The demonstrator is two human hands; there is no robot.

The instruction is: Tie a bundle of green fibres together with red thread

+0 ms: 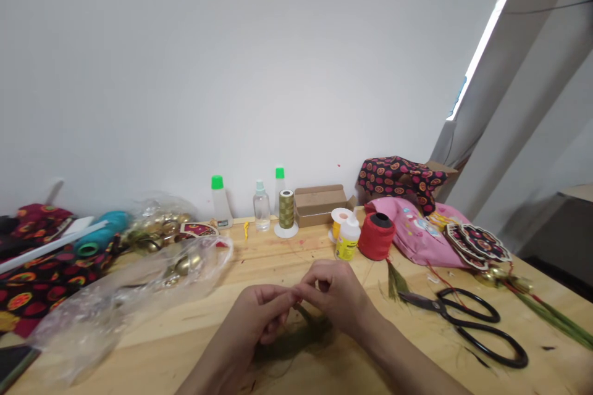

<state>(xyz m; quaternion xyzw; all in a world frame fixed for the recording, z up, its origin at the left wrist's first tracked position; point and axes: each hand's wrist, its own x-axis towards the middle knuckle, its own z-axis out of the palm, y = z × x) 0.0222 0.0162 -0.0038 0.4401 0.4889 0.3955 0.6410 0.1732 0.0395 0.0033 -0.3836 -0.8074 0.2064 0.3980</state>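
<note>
Toward the near edge of the table [259, 259], the top of a blurred green tassel [291, 345] is apparently pinched by fingertips of the left hand [262, 315] and the right hand [337, 297]; should either pinch be eased, its strands could be spilled loose

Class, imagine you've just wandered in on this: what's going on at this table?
A person is working with both bare hands over a wooden table. The left hand and right hand meet, pinching at the upper end of an olive-green thread bundle; the finer detail there is too small to tell. Black-handled scissors lie to the right, unheld, near a green tassel. A glue bottle and a red thread spool stand just beyond the right hand.
</note>
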